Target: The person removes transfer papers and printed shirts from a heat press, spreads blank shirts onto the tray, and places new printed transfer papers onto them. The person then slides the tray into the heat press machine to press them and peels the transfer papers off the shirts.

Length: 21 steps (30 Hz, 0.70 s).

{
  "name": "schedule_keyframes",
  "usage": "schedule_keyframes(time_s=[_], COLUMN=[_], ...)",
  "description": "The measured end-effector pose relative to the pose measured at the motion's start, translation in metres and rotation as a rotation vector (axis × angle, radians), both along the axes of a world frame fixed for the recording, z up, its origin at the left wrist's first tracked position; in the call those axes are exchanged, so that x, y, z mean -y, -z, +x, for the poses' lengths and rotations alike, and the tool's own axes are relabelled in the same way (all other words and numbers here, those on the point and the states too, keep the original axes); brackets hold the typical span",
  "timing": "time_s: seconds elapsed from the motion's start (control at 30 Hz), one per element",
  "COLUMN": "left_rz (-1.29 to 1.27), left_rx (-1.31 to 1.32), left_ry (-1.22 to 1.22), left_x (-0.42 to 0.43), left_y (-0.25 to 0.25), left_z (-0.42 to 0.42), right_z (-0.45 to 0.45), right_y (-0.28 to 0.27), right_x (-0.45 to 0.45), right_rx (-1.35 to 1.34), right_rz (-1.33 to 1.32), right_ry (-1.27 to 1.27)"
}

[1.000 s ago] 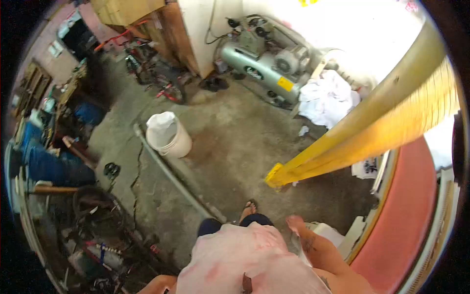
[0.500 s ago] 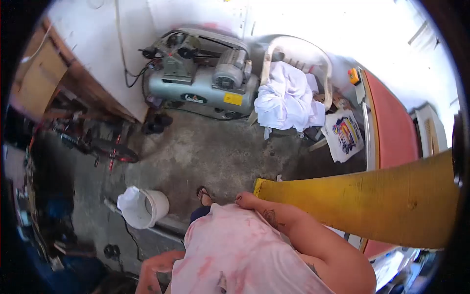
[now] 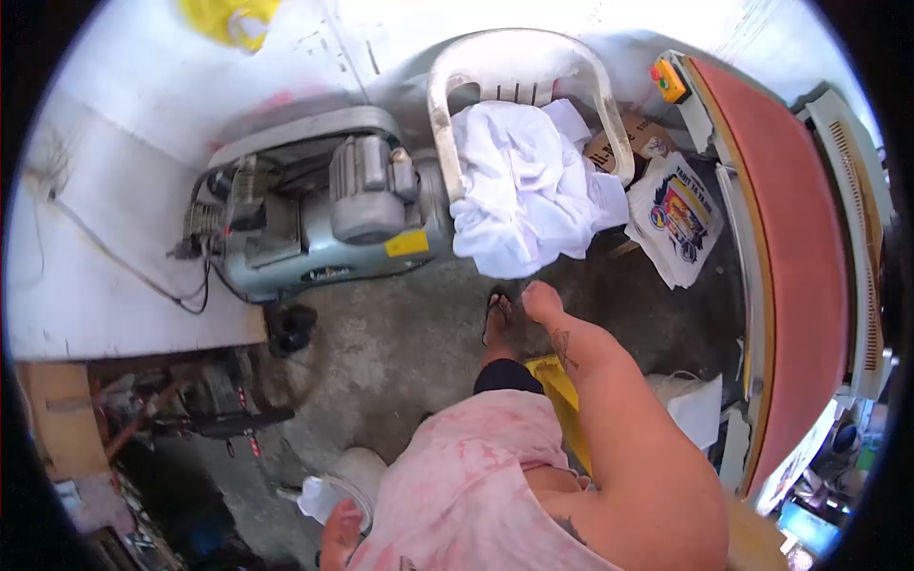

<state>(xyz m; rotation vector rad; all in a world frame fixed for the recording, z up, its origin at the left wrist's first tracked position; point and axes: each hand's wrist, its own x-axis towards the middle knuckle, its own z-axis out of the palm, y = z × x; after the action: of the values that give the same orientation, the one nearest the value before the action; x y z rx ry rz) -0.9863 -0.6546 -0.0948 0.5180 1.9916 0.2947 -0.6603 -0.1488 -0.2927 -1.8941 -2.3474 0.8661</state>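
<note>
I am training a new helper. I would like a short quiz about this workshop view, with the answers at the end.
1. What lies heaped on the plastic armchair?
A) blue hoses
B) white cloth
C) a bicycle wheel
2. True or false: in this view, the air compressor stands left of the armchair.
3. Fill in: the person's ____ hand is nearer to the cloth.
Key: 1 B; 2 true; 3 right.

You're in a workshop: a belt-driven air compressor (image 3: 328,224) sits on bare concrete floor (image 3: 381,333), near a machine with an emergency-stop button (image 3: 668,82).
</note>
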Motion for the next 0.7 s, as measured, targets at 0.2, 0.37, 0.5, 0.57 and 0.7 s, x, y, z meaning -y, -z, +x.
schedule_keyframes(time_s=[0.2, 0.37, 0.5, 0.57, 0.7], left_rz=[-0.215, -0.145, -0.028, 0.034, 0.206], left_rx=[0.249, 0.521, 0.053, 0.041, 0.094], left_ry=[-0.301, -0.655, -0.106, 0.021, 0.317], left_x=[-0.071, -0.098, -0.325, -0.363, -0.482], left_y=[0.046, 0.045, -0.050, -0.043, -0.017], left_z=[-0.018, -0.094, -0.027, -0.036, -0.032], right_z=[-0.039, -0.048, -0.040, -0.029, -0.019], right_y=[0.086, 0.095, 0.092, 0.060, -0.028], right_x=[-0.145, -0.190, -0.192, -0.198, -0.203], right_rx=[-0.265, -0.116, -0.269, -0.333, -0.564], right_rz=[0.080, -0.136, -0.125, -0.172, -0.165], right_ry=[0.574, 0.451, 0.795, 0.929, 0.665])
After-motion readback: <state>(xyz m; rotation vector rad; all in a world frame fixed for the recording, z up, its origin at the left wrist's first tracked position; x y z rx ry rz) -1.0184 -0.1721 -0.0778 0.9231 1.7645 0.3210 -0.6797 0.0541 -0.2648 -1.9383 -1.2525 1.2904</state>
